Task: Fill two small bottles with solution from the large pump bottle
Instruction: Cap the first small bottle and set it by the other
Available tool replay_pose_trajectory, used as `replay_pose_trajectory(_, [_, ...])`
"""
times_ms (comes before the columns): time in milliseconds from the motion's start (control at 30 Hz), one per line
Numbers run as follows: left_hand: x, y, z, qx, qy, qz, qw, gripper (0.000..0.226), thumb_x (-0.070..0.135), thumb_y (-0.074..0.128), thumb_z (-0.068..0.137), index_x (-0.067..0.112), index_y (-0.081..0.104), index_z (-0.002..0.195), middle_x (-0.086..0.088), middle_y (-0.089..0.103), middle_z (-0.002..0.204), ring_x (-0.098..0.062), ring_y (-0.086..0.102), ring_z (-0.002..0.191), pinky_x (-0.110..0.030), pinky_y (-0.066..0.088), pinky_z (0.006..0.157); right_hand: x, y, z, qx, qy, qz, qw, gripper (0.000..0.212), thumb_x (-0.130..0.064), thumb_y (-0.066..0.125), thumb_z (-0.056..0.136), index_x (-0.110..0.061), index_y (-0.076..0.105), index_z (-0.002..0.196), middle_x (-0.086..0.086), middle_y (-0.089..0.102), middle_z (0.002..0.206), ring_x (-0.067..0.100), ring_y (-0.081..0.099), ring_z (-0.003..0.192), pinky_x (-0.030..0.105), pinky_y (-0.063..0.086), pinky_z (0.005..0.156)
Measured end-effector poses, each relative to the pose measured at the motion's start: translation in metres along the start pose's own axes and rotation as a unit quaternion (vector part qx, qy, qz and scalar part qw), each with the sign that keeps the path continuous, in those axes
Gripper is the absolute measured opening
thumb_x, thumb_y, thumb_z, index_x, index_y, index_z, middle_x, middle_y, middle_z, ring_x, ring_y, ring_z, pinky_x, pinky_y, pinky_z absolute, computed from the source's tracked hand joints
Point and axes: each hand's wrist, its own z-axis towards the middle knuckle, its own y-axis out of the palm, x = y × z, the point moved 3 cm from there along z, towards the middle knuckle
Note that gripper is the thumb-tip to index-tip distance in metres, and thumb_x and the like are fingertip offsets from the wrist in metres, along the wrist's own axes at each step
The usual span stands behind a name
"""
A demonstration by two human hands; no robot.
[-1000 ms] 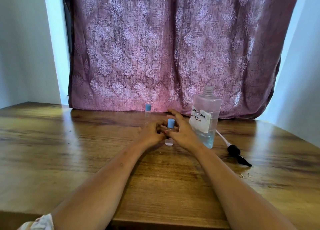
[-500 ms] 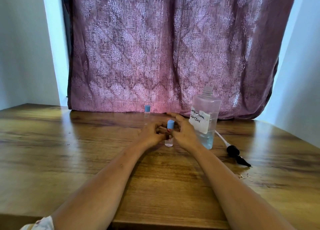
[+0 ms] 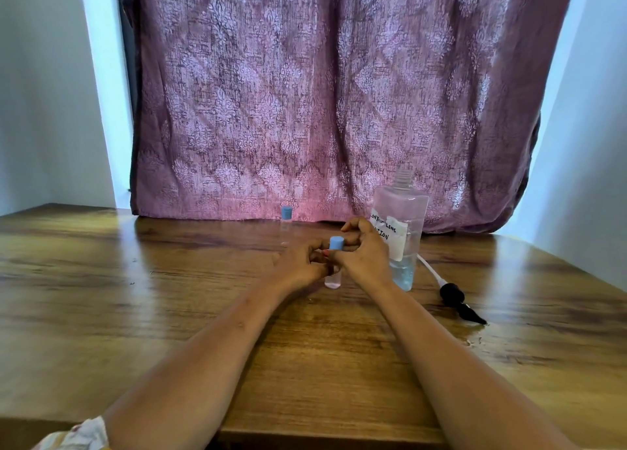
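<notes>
A small clear bottle (image 3: pixel 333 281) stands upright on the wooden table (image 3: pixel 135 296) between my two hands. My left hand (image 3: pixel 298 263) grips its body. My right hand (image 3: pixel 363 256) pinches its blue cap (image 3: pixel 336 242) with thumb and fingers curled round it. A second small bottle with a blue cap (image 3: pixel 286 225) stands farther back to the left, by the curtain. The large clear bottle (image 3: pixel 402 225) with a handwritten label stands just right of my right hand, its neck uncapped and a little liquid in the bottom. Its black pump head with white tube (image 3: pixel 454 296) lies on the table to the right.
A purple patterned curtain (image 3: pixel 322 103) hangs along the table's far edge. Small wet drops (image 3: pixel 475 339) lie beside the pump's nozzle. White walls stand at both sides. The table's front edge (image 3: pixel 305 439) runs below my forearms.
My right hand's fingers have shifted round the blue cap. The bottle and my left hand stay in the same spot on the table.
</notes>
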Motion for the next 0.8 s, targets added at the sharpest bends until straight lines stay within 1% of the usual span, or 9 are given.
replay_pose_trajectory(67, [-0.001,0.001,0.0,0.003,0.006,-0.006,1.0,0.039,0.028,0.074,0.076,0.028,0.061,0.113,0.006,0.069,0.103,-0.006,0.064,0.096,-0.028,0.048,0.087,0.003,0.0,-0.001,-0.007,0.007,0.006,1.0,0.046,-0.002,0.079,0.067,-0.015,0.049,0.099,-0.009,0.062,0.077,0.002,0.06,0.071,0.007,0.047,0.057])
replay_pose_trajectory(167, [0.0,0.0,-0.001,0.008,0.02,-0.002,1.0,0.036,0.024,0.073,0.078,0.022,0.062,0.112,0.005,0.068,0.104,-0.006,0.063,0.096,-0.02,0.046,0.077,0.007,0.0,0.0,-0.035,0.022,0.022,0.999,0.05,-0.009,0.077,0.073,-0.022,0.047,0.11,-0.004,0.065,0.092,0.008,0.062,0.084,0.01,0.048,0.062])
replay_pose_trajectory(267, [0.0,0.001,-0.003,-0.01,0.026,0.001,1.0,0.032,0.025,0.069,0.082,0.022,0.062,0.113,0.01,0.066,0.095,0.0,0.058,0.081,-0.02,0.043,0.069,0.011,0.006,0.002,-0.075,0.036,0.032,0.996,0.049,-0.013,0.069,0.083,-0.026,0.043,0.123,-0.001,0.064,0.106,0.011,0.06,0.1,0.013,0.049,0.072])
replay_pose_trajectory(333, [0.001,0.002,-0.004,-0.029,0.024,0.016,0.999,0.029,0.026,0.064,0.086,0.021,0.063,0.114,0.015,0.06,0.085,0.002,0.05,0.07,-0.019,0.037,0.063,0.013,0.009,0.002,-0.089,0.037,0.034,0.995,0.046,-0.012,0.066,0.085,-0.026,0.043,0.122,0.004,0.066,0.111,0.014,0.061,0.105,0.02,0.053,0.077])
replay_pose_trajectory(467, [-0.004,0.004,0.0,-0.029,0.018,0.015,0.999,0.021,0.03,0.065,0.084,0.027,0.066,0.105,0.012,0.063,0.081,-0.003,0.055,0.073,-0.026,0.041,0.071,0.009,0.003,0.003,-0.063,0.021,0.021,0.998,0.041,-0.007,0.071,0.08,-0.019,0.045,0.109,0.002,0.068,0.092,0.008,0.065,0.088,0.013,0.052,0.064])
replay_pose_trajectory(567, [-0.006,0.005,0.003,-0.011,0.012,0.047,0.999,0.008,0.035,0.067,0.081,0.035,0.064,0.089,0.013,0.064,0.073,0.001,0.056,0.071,-0.035,0.044,0.08,0.007,0.0,0.002,-0.032,0.01,0.004,0.999,0.043,-0.006,0.074,0.076,-0.016,0.043,0.104,0.003,0.068,0.086,0.013,0.067,0.08,0.013,0.05,0.056])
replay_pose_trajectory(667, [-0.007,0.005,0.003,-0.003,0.005,0.055,0.998,0.009,0.041,0.065,0.079,0.035,0.066,0.086,0.011,0.068,0.077,-0.005,0.061,0.079,-0.043,0.046,0.09,0.007,0.001,0.002,0.0,0.008,-0.02,1.0,0.044,-0.011,0.077,0.075,-0.014,0.04,0.1,0.002,0.067,0.083,0.013,0.066,0.073,0.015,0.05,0.054])
replay_pose_trajectory(733, [-0.005,0.005,0.002,0.003,0.006,0.066,0.998,0.018,0.04,0.065,0.08,0.03,0.068,0.094,0.008,0.071,0.085,-0.008,0.062,0.083,-0.041,0.046,0.09,0.006,0.001,0.002,0.01,0.005,-0.032,0.999,0.045,-0.013,0.077,0.075,-0.013,0.04,0.1,-0.003,0.066,0.079,0.011,0.065,0.072,0.02,0.052,0.057])
replay_pose_trajectory(800, [-0.003,0.005,0.0,0.005,0.015,0.072,0.997,0.023,0.038,0.065,0.081,0.026,0.068,0.1,0.008,0.071,0.09,-0.006,0.061,0.084,-0.032,0.046,0.084,0.008,0.002,0.0,0.007,0.008,-0.031,0.999,0.045,-0.014,0.075,0.077,-0.013,0.041,0.105,-0.005,0.065,0.08,0.01,0.064,0.074,0.022,0.053,0.061])
